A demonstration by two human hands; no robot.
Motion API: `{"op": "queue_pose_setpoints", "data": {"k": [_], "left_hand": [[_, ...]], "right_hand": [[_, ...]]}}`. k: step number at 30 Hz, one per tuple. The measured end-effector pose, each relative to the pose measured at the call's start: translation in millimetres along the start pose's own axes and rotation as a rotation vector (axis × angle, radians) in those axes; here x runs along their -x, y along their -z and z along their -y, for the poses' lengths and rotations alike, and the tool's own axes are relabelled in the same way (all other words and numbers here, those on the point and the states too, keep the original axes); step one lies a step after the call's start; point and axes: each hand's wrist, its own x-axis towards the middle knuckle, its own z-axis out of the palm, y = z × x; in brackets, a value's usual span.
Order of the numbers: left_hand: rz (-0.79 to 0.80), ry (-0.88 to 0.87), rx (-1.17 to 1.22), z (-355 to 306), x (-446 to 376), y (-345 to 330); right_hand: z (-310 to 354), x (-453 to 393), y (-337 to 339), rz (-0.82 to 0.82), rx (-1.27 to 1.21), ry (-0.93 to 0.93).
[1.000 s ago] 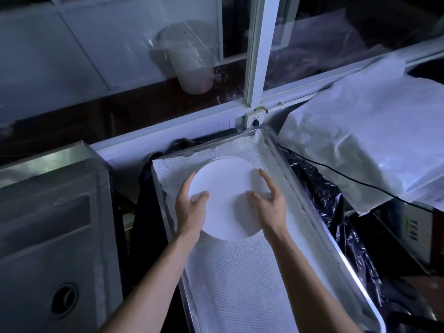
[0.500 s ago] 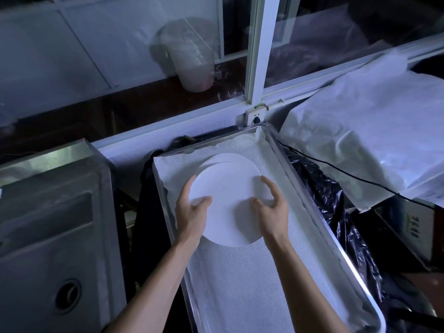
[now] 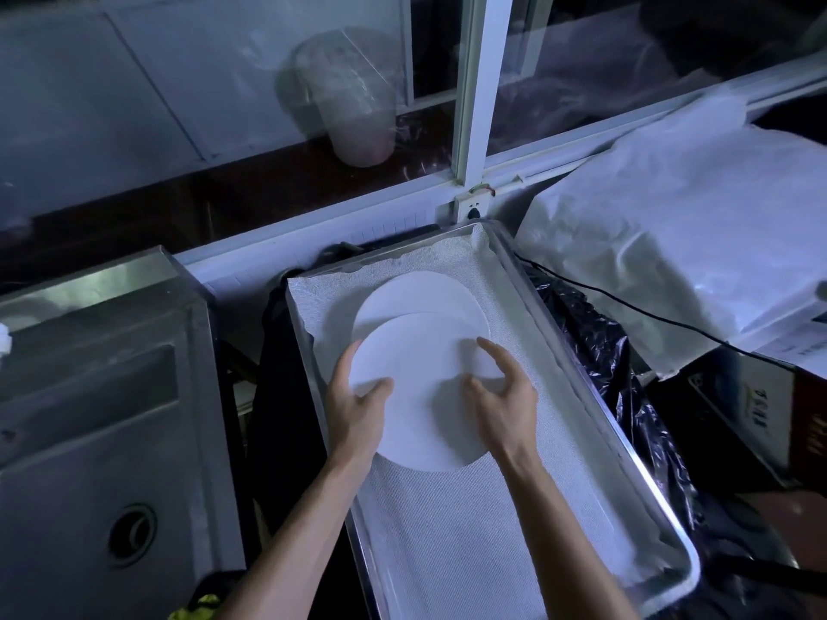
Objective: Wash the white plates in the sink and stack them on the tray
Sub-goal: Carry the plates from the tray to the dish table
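Note:
Both my hands hold a round white plate (image 3: 420,396) over the far half of the metal tray (image 3: 586,351). My left hand (image 3: 358,409) grips its left edge, thumb on top and fingers underneath. Over on the right edge, my right hand (image 3: 508,396) holds it with thumb and arched fingers. A second white plate (image 3: 416,293) lies on the tray's white cloth lining, partly covered by the held plate, with only its far part showing. The steel sink (image 3: 89,440) is to the left, with its drain hole (image 3: 132,534) in view.
A window frame and sill run behind the tray, with a wall socket (image 3: 470,208) at the post. White plastic sheeting (image 3: 671,217) covers something on the right. A black cable (image 3: 626,302) and black bag (image 3: 626,396) lie beside the tray's right rim.
The held plate has shifted toward me relative to the plate below it, so more of the lower plate's far part shows. Both hands keep their hold.

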Motion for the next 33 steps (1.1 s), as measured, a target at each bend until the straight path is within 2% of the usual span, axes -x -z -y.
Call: {"op": "queue_pose_setpoints", "data": {"k": [6,10,22,33], "left_hand": [[0.013,-0.039,-0.01,-2,24,9],[0.076,-0.093,-0.022,-2,42,21],[0.343,-0.305,-0.068,1,138,54],[0.745,-0.37,-0.169,14,263,38]], "right_hand": [[-4,26,8,-0.007,0.017,0.016],[-9,54,12,-0.052,0.019,0.028],[-21,189,58,-0.324,0.038,0.073],[-57,349,132,-0.711,-0.034,-0.033]]}}
